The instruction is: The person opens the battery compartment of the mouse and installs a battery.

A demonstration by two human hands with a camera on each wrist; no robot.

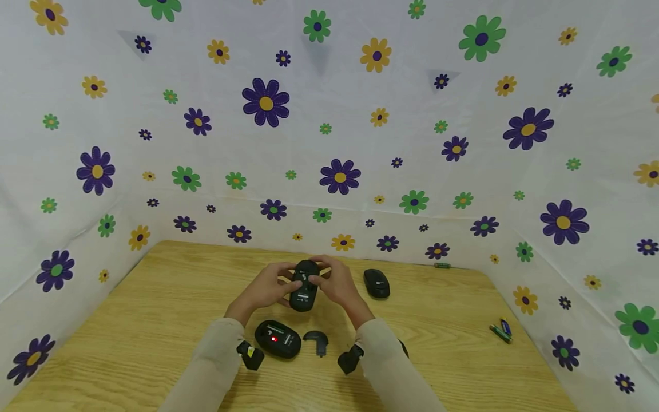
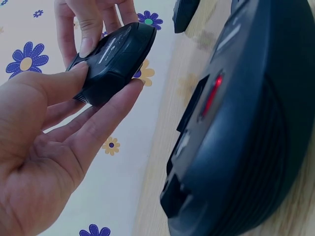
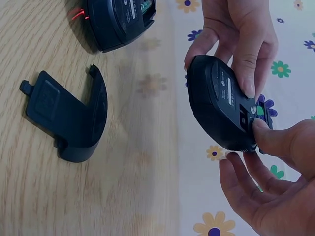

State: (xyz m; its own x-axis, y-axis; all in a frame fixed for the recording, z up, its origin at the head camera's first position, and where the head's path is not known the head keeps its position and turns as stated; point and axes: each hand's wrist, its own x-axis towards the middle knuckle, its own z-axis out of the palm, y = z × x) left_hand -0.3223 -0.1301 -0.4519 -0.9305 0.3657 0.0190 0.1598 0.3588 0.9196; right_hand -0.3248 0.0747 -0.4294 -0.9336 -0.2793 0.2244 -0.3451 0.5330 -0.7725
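My left hand point(image 1: 266, 285) grips a black computer mouse point(image 1: 305, 292) by its side, underside turned up, with the thumb on the label face. My right hand point(image 1: 334, 280) holds the same mouse at its far end; in the right wrist view its thumb point(image 3: 270, 135) presses beside a slot in the underside. Whether a cover is loose there I cannot tell. Below the hands a second mouse point(image 1: 278, 339) lies upside down, its red light glowing. Its battery bay shows a green battery point(image 3: 146, 6) in the right wrist view. A curved black battery cover point(image 3: 66, 110) lies beside it.
A third mouse point(image 1: 377, 284) stands upright at the right of the hands. Two batteries point(image 1: 500, 333) lie near the table's right edge, and a green battery point(image 1: 442, 265) lies at the back. A dark object point(image 1: 404, 348) is mostly hidden by the right forearm. Flowered cloth walls surround the table.
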